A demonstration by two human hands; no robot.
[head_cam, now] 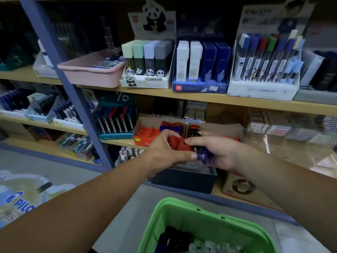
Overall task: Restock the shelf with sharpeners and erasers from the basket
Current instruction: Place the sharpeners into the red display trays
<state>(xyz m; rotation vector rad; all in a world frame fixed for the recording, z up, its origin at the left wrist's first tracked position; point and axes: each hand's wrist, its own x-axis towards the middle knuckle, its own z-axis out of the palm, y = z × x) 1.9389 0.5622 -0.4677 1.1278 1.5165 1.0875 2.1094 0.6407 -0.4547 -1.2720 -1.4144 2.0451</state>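
Observation:
A cardboard display box [144, 138] with a red insert stands on the middle shelf and holds red and blue sharpeners [171, 126]. My left hand [164, 152] curls around a red sharpener [174, 141] at the box's front. My right hand [217, 152] grips several dark sharpeners, a blue one [204, 157] showing at its palm, with its forefinger pointing left over the insert. The green basket [182, 210] sits low in front of me with dark sharpeners and pale erasers [182, 238] inside.
A blue steel upright [69, 84] crosses the shelves at left. A pink tray [91, 72], panda boxes [147, 63] and pen displays [264, 70] fill the upper shelf. A dark box [184, 179] sits on the shelf below my hands. Clear plastic cases [284, 132] stand at right.

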